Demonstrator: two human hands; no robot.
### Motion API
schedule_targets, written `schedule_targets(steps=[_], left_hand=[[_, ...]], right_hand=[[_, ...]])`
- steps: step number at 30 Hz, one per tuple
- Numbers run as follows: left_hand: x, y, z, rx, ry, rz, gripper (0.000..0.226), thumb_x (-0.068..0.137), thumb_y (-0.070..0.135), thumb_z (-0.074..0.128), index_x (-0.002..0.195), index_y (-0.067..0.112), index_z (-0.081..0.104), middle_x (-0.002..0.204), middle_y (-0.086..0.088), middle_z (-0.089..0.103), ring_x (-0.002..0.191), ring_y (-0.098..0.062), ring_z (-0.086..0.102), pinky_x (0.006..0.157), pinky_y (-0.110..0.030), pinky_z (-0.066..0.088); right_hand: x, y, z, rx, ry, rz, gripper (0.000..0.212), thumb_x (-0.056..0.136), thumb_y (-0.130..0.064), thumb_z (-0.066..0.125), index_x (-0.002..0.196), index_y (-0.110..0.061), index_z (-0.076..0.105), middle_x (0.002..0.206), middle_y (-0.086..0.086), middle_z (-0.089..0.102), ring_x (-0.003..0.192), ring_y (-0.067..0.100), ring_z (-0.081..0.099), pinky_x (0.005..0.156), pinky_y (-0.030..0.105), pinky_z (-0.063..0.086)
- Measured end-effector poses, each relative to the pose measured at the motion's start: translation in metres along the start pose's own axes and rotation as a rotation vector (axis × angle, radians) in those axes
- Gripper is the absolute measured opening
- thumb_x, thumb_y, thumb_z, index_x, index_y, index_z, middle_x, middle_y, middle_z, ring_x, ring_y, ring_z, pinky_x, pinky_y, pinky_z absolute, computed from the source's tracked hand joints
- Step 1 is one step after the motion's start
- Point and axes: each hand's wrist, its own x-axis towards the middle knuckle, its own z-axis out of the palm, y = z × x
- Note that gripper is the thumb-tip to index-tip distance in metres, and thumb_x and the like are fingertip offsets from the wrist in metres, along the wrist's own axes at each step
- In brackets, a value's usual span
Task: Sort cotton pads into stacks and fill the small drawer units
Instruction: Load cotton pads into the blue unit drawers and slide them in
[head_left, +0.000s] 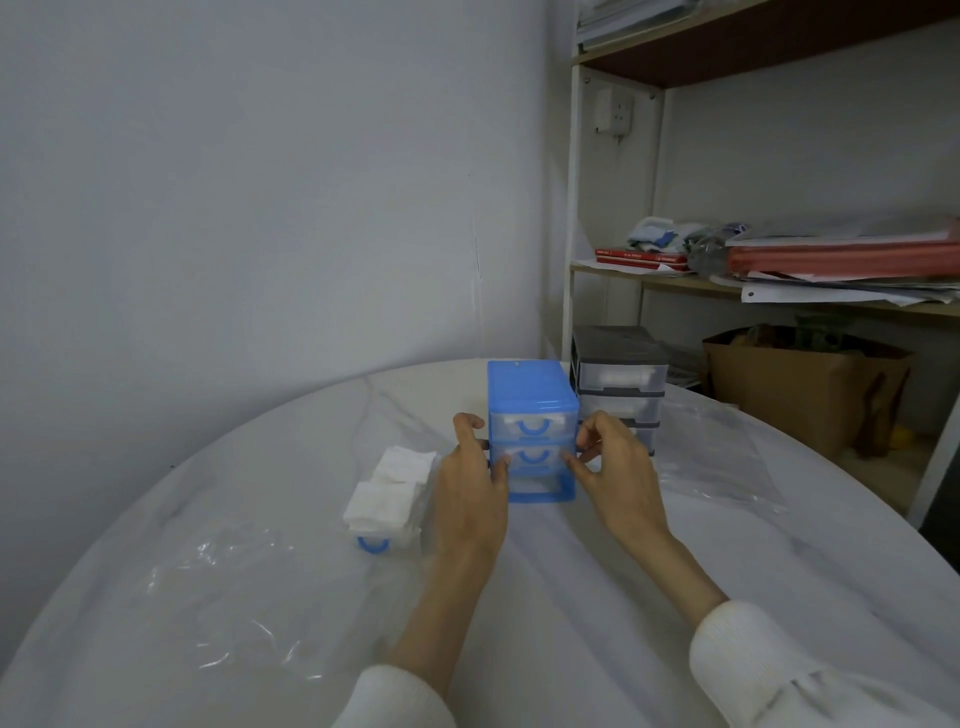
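Both hands close on the middle drawer of a small blue plastic 3-drawer unit standing mid-bench. The left hand has its thumb pressed to the drawer's left front corner and its other fingers curled against the unit's left side. The right hand has its thumb on the drawer's right front corner, the other fingers curled at the unit's right wall. The top drawer sits closed with white pads visible through its clear front; the bottom slot stands open. Just left of the left hand, a removed clear drawer with a blue loop handle rests on the bench, heaped with square white cotton pads. Behind the blue unit stands a grey plastic drawer unit. Crumpled clear plastic sheeting covers the round white bench. Beyond it, a shelf holds red folders and papers above a brown cardboard box.
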Motion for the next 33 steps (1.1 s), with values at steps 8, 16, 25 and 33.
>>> schedule_targets(steps=[8, 16, 25, 33], left_hand=[[-0.015, 0.010, -0.010, 0.157, -0.073, -0.067, 0.031, 0.089, -0.001, 0.046, 0.118, 0.009, 0.043, 0.102, -0.003, 0.052, 0.093, -0.018, 0.052, 0.070, -0.021, 0.036], [0.001, 0.017, -0.060, 0.074, -0.052, -0.128, 0.024, 0.085, -0.003, 0.046, 0.106, 0.005, 0.056, 0.102, -0.013, 0.063, 0.091, -0.025, 0.059, 0.078, -0.028, 0.044], [0.017, -0.033, -0.127, 0.179, -0.120, -0.312, 0.039, 0.088, -0.004, 0.037, 0.122, 0.003, 0.054, 0.126, -0.019, 0.053, 0.111, -0.030, 0.054, 0.086, -0.026, 0.042], [0.002, -0.040, -0.128, 0.126, -0.268, -0.349, 0.042, 0.088, -0.003, 0.039, 0.128, 0.005, 0.049, 0.116, -0.015, 0.055, 0.095, -0.026, 0.052, 0.071, -0.023, 0.040]], right_hand=[[-0.002, -0.011, -0.002, -0.094, -0.035, 0.064, 0.018, 0.079, -0.002, 0.061, 0.073, -0.017, 0.052, 0.078, -0.004, 0.054, 0.064, 0.008, 0.046, 0.051, 0.014, 0.029], [-0.015, -0.053, 0.005, 0.129, -0.277, 0.142, 0.016, 0.080, -0.003, 0.059, 0.073, -0.017, 0.057, 0.073, -0.002, 0.060, 0.066, 0.012, 0.056, 0.063, 0.025, 0.048], [-0.026, -0.086, 0.032, 0.310, -0.592, 0.355, 0.018, 0.090, -0.008, 0.056, 0.106, -0.002, 0.058, 0.089, 0.011, 0.066, 0.062, 0.008, 0.061, 0.056, 0.014, 0.047], [-0.038, -0.111, 0.057, 0.183, -0.602, 0.317, 0.022, 0.088, -0.017, 0.056, 0.082, 0.004, 0.059, 0.080, 0.018, 0.058, 0.070, 0.019, 0.052, 0.066, 0.028, 0.041]])
